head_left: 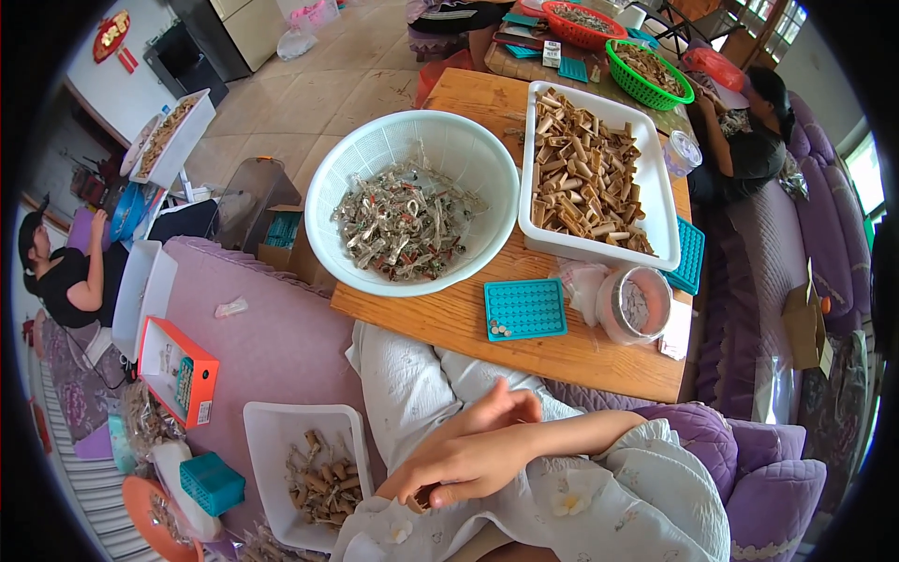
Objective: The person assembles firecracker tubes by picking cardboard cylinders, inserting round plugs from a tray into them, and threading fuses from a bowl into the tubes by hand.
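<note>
My two hands overlap above my lap. My right hand [478, 461] reaches in from the right, its thumb and fingertips closed around a small brown piece [422, 497], perhaps a short tube, mostly covered by them. Behind it my left hand [498, 410] is partly hidden; its visible fingers are bent a little and apart, with nothing seen in them. Left of my hands, a white bin [265, 465] on the purple seat contains brown tubes with stringy bits [328, 482]. In front of me on the wooden table stands a pale colander [328, 169] of wispy clear scraps [407, 220].
Beside the colander are a white tray [529, 201] full of brown tubes [585, 169], a teal pitted tray [524, 307] with small discs in a corner, and a round tub [637, 304]. An orange-edged box [201, 393] sits left. Two people [763, 140] [70, 272] sit nearby.
</note>
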A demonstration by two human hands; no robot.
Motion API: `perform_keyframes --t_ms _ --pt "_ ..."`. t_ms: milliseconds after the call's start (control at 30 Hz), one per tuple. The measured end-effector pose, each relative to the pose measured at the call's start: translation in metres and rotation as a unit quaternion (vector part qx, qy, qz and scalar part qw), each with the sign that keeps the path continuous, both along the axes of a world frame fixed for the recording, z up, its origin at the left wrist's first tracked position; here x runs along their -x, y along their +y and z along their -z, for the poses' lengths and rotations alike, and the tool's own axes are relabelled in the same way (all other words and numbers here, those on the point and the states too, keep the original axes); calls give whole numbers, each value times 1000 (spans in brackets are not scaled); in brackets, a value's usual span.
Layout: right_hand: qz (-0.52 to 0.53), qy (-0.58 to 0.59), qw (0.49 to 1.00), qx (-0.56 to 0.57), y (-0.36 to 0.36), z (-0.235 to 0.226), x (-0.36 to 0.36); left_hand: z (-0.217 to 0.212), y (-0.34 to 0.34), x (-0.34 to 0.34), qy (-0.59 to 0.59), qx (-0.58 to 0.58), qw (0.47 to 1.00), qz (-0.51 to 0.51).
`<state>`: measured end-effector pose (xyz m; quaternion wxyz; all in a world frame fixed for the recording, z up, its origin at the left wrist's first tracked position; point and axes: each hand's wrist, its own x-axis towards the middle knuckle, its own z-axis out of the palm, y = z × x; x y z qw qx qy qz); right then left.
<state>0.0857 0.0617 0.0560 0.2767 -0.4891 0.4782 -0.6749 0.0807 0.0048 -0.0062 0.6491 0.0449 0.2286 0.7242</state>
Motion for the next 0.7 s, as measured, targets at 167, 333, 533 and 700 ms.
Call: perform_keyframes --t_ms 167,333,533,700 --pt "10 29 1000 -8 2 6 -4 14 6 -10 27 -46 998 26" --pt "41 54 998 -5 11 -4 -7 -9 -7 -8 -27 -22 999 14" --pt "15 46 999 -11 11 10 -12 0 -4 -11 51 23 997 46" --pt "2 26 1000 -2 8 12 -22 -8 -4 -2 111 -20 990 79"
